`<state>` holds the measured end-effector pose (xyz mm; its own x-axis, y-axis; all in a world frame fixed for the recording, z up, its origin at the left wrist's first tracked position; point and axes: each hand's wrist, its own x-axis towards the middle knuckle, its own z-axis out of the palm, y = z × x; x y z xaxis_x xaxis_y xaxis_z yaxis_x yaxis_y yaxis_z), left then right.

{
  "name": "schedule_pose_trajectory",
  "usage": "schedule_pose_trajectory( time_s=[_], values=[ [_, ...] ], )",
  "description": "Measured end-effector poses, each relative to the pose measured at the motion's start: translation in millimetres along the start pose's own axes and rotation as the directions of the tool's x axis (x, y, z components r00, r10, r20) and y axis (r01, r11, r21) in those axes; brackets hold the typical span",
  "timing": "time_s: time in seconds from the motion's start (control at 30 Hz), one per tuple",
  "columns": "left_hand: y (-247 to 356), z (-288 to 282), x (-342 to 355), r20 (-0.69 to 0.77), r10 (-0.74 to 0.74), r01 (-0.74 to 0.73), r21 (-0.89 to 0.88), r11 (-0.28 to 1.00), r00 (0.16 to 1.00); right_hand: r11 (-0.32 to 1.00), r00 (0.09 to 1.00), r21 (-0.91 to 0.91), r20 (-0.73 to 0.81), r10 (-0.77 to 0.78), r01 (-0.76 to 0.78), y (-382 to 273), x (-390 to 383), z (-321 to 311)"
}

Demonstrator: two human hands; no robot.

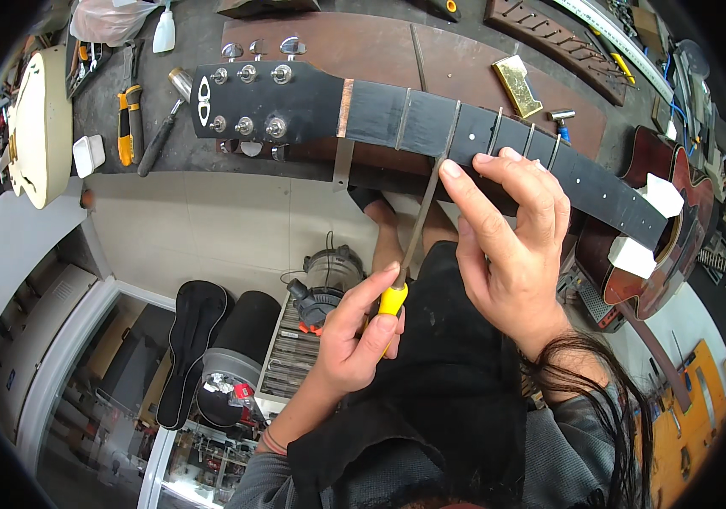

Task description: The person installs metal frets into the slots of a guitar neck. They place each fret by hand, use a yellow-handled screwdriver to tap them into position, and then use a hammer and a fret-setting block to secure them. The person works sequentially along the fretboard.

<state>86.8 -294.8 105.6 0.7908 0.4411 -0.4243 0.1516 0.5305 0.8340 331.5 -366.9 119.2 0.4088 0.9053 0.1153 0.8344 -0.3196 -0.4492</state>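
Yellow-handled tool: in L hand; long thin metal shaft slants up & R to near edge of fretboard; tip by a fret, exact contact hard to tell.
L hand: fingers closed round the yellow handle, thumb & index toward the shaft end.
R hand: fingers fairly wide, not wrapped round anything; index tip at shaft nr its end, other tips at fretboard edge.
Fretboard: dark, w/ metal frets & white dots, runs L to R across table.
Headstock: black, L end of neck, silver tuners both sides; copper-col. strip btwn it & fretboard.
Guitar body: glossy red-brown, far R; white pieces either side of fretboard end.
Brown mat: on table, partly under neck.
Brass-col. block: on mat, just beyond fretboard.
Hammer: L of headstock, dark handle; yellow-&-black cutter nr it.
Cream guitar body: far L, nr small white box.
Floor side: vacuum & black guitar case, below table edge.
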Motion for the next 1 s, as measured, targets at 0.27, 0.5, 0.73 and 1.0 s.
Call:
schedule_pose_trajectory(
  time_s=[0.27,0.5,0.73,1.0],
  values=[
    [-3,-1,-2,0.022,0.031,-0.032,0.026,0.999,0.999,0.999,0.998,-0.035,-0.044,-0.034,0.032,4,0,5],
    [1,2,2,0.002,0.016,-0.016,0.047,0.999,1.0,0.999,1.0,-0.049,-0.009,-0.025,0.024,4,-2,4],
    [3,7,2,-0.019,0.012,-0.012,0.035,0.999,1.0,1.0,0.999,-0.002,0.035,-0.005,0.006,2,0,-3],
    [5,7,-3,-0.022,-0.005,0.006,0.031,0.999,1.0,1.0,0.998,0.004,0.056,0.006,-0.007,0,2,-6]
  ],
)
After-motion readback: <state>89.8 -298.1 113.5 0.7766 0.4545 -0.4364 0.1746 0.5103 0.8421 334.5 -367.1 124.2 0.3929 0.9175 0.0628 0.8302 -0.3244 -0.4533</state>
